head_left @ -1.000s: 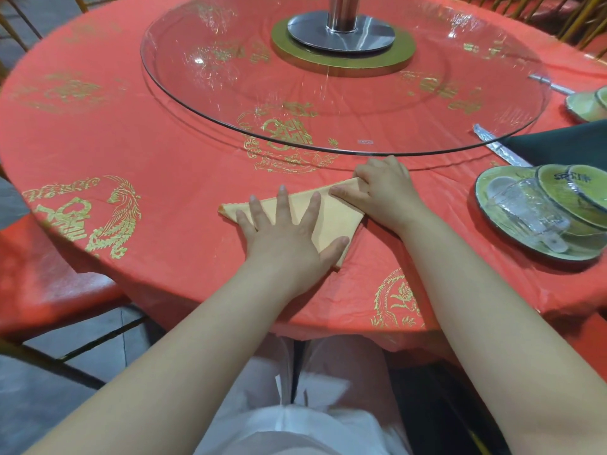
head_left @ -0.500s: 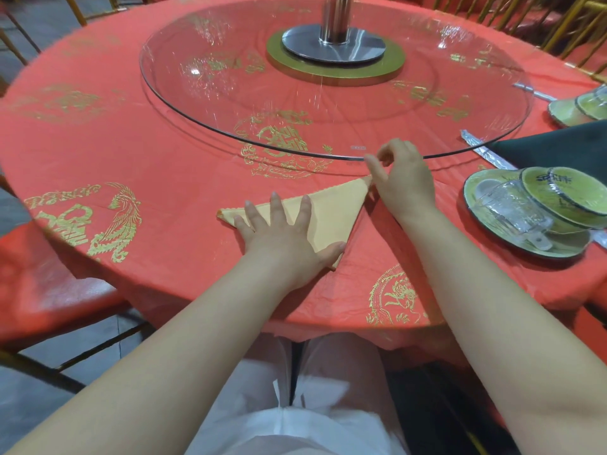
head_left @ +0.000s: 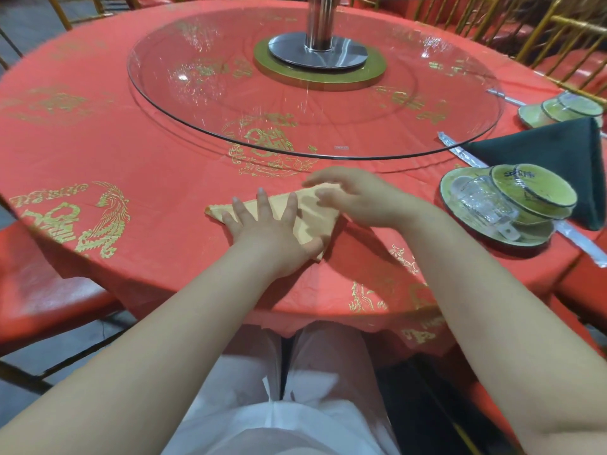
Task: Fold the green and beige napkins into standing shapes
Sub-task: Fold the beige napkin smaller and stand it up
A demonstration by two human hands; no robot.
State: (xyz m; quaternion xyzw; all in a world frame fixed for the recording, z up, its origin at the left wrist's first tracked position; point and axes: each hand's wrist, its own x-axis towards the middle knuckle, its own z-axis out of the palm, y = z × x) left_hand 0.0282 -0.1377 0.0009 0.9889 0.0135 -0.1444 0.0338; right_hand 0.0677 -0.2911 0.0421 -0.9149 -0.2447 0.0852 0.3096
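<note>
Nearest to you, at 6 o'clock, is your lap in white cloth [head_left: 279,408], and both bare forearms reach from it over the table edge. The table has a red tablecloth [head_left: 131,152] with gold prints.

Just past the edge, at 12 o'clock, the beige napkin [head_left: 312,221] lies flat as a triangle, with one point toward you. Your left hand [head_left: 269,231] lies on its left part, palm down and fingers spread wide, pressing the cloth to the table. Your right hand [head_left: 358,198] is over the napkin's far right corner. It is blurred, so I cannot tell if the fingers pinch the cloth or only touch it.

At 2 o'clock, well apart from the beige napkin, a green plate [head_left: 447,198] carries a clear glass [head_left: 479,198] on its side and two bowls [head_left: 532,188]. Just behind it the green napkin [head_left: 551,149] lies folded as a dark triangle.

Farther, at 12 o'clock, is the round glass turntable [head_left: 197,103] with a metal post [head_left: 317,50] in its middle. At 1 o'clock, behind the table, are gold chairs [head_left: 558,27].
</note>
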